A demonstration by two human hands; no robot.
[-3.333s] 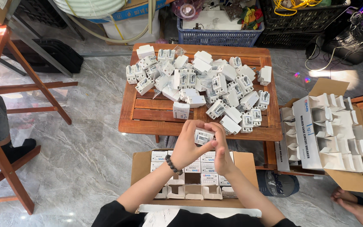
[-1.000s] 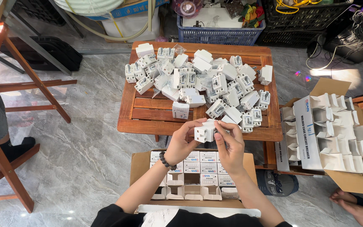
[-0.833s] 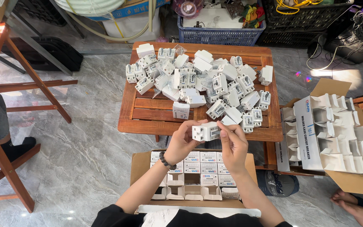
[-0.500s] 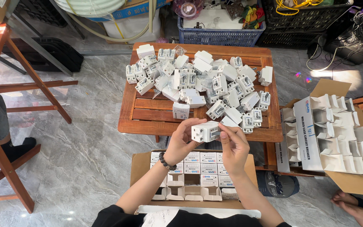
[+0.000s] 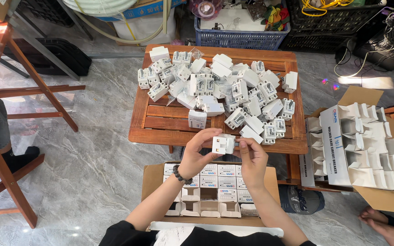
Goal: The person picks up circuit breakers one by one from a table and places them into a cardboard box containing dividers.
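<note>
Holding a small white cardboard box (image 5: 223,144) between both hands, a person works above the near edge of a slatted brown wooden desk (image 5: 160,123) — the left hand (image 5: 197,152) and the right hand (image 5: 251,157) each pinch one side with closed fingers. Below, an open brown carton (image 5: 149,180) shows rows of matching packed boxes, its near edge cut off by the arms. On the desk lies a heap of white plastic switch units (image 5: 233,95) — too overlapped to count. A second open carton of empty white boxes (image 5: 365,146) sits at right, partly out of frame.
</note>
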